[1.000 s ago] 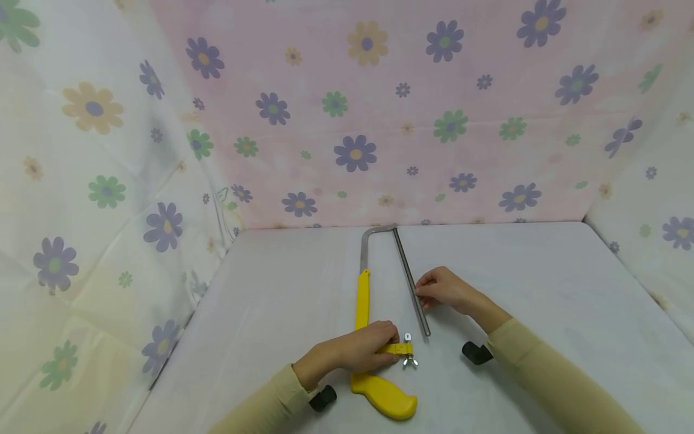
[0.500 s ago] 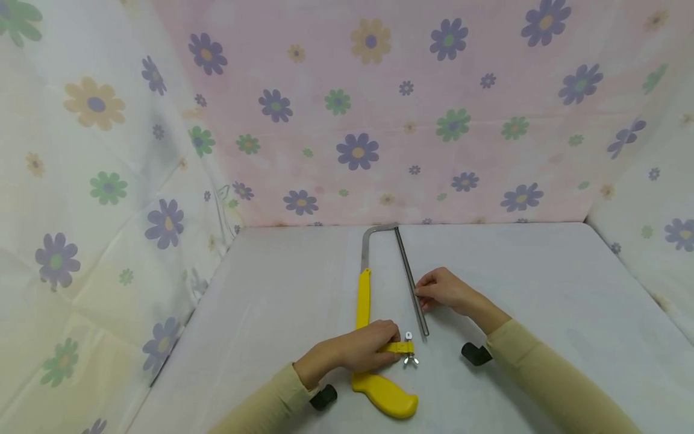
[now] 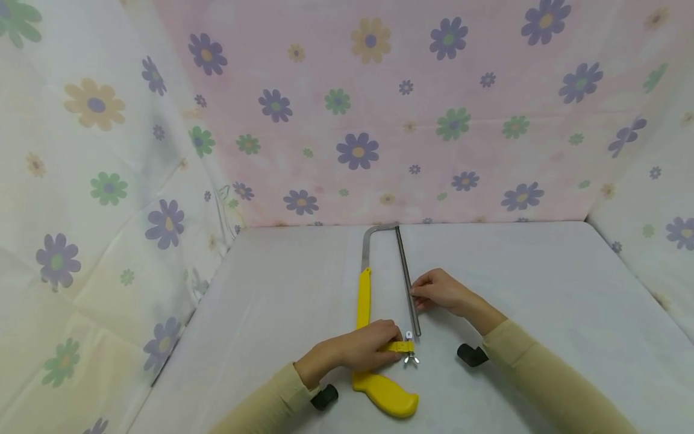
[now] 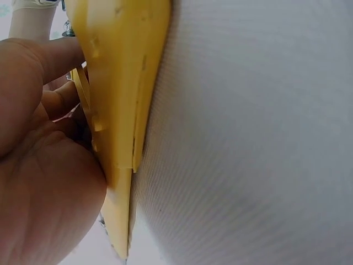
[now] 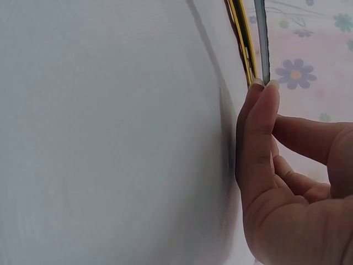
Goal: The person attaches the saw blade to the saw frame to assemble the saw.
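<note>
A hacksaw frame (image 3: 364,295) with a yellow body, yellow handle (image 3: 389,395) and grey metal front bow (image 3: 365,247) lies on the table. My left hand (image 3: 364,346) grips its yellow part just ahead of the handle, fingers over the short arm that bears a wing nut (image 3: 411,360). The grey saw blade (image 3: 405,271) meets the bow's tip at the far end. Its near end lies close to the metal pin (image 3: 409,336) on the short arm. My right hand (image 3: 441,290) pinches the blade between thumb and fingers, as the right wrist view shows with the blade (image 5: 263,44).
A white-covered table (image 3: 520,289) lies under everything. Floral cloth (image 3: 303,163) walls the back and both sides. Black wrist-worn pieces (image 3: 472,355) show at both sleeves.
My right hand has shifted a little to the left, swinging the blade's near end toward the short arm's pin. My left hand and the frame stay nearly still.
</note>
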Demonstrator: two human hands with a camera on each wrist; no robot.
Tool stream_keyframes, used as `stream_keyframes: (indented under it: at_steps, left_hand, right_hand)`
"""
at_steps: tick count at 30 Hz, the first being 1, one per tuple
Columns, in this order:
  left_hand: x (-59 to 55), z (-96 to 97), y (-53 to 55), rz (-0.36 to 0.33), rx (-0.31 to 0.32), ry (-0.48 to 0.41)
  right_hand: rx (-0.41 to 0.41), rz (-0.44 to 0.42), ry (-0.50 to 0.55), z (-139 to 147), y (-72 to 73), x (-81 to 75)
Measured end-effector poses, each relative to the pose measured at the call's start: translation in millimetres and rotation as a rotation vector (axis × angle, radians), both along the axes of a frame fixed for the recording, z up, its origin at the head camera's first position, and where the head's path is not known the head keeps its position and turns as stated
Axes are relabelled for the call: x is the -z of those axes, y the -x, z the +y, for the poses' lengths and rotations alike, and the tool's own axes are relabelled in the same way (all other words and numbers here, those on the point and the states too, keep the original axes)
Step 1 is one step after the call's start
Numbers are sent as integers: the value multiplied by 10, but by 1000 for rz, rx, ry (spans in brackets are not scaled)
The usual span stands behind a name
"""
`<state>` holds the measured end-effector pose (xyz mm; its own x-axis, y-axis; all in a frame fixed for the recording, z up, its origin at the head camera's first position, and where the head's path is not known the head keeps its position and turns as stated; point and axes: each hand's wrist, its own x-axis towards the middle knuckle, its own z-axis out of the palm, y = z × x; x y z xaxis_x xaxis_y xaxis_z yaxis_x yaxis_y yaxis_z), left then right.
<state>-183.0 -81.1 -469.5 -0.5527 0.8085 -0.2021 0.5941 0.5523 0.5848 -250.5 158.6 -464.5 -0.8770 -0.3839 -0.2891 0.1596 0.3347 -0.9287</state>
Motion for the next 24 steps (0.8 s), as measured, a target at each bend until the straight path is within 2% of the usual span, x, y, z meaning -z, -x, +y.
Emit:
stream_keyframes:
  at_steps: [6,24]
  left_hand:
    - [-15,13,5,10,-8,10]
    - [1,1,-3,1,-4,-3]
  right_hand:
    - [5,-13,10,-24,30,32]
    - [10,-35,34,-100,-1,24]
